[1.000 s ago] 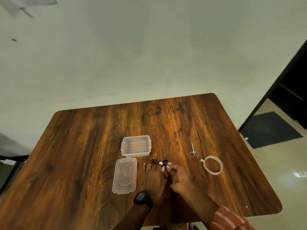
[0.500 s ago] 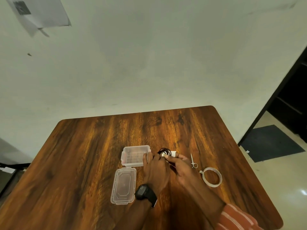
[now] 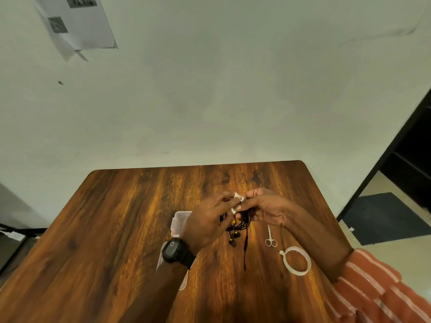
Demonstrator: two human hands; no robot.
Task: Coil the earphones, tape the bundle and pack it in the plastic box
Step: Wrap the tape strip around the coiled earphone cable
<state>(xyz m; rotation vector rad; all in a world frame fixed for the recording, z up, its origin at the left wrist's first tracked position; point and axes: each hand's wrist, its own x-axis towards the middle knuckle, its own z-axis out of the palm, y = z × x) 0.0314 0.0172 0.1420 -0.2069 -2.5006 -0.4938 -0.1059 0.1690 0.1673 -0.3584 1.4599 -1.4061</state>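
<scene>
Now both hands are raised above the tabletop (image 3: pixel 130 229), meeting over its middle. The left hand (image 3: pixel 207 220), with a black watch (image 3: pixel 175 251) on its wrist, and the right hand (image 3: pixel 263 206) each pinch a small white piece of tape (image 3: pixel 237 201) between fingertips, the fingers of both curled in and closed on the tape and on the black earphones (image 3: pixel 240 223) just beneath it. The cord hangs in a loose bundle of loops between the two hands; two earbuds with yellow bands dangle below, and a single strand with the plug end trails lower, toward the near edge. Whether the tape already sticks to the cord I cannot tell.

Behind the left hand lies the clear box (image 3: pixel 180 221), mostly hidden, with only its left end showing. Its lid (image 3: pixel 184 282) lies nearer, largely covered by the wrist and forearm. To the right of the hanging cord small scissors (image 3: pixel 270 238) lie flat, and just beyond them, nearer the right forearm, a roll of clear tape (image 3: pixel 296 259) rests on the wood. A striped orange sleeve (image 3: pixel 373 290) covers the right arm.
</scene>
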